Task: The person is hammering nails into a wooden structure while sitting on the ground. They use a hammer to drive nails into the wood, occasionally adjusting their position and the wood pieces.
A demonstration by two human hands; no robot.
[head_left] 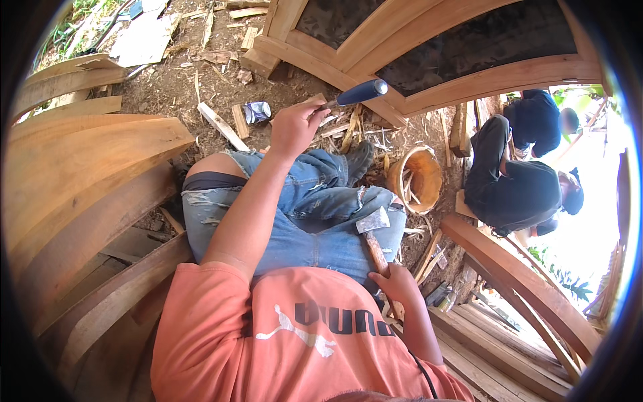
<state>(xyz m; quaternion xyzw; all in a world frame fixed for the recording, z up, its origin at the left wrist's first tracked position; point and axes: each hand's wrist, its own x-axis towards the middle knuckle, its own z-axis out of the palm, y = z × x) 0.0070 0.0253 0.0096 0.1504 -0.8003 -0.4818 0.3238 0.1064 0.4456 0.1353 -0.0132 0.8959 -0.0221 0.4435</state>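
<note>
My left hand (295, 126) is raised over my knees and grips a chisel with a dark blue handle (362, 92) that points toward the wooden frame (429, 40). Down at my right side, my right hand (400, 285) is closed around the wooden shaft of a hammer (373, 224), whose grey metal head rests on my jeans-clad thigh. I sit on the ground with my knees bent.
Curved wooden planks (87, 174) are stacked at my left. A small can (258, 111) and wood offcuts lie on the dirt. An orange bucket (416, 177) stands at the right. Another person in dark clothes (516, 187) crouches beyond it, next to more curved timber (522, 281).
</note>
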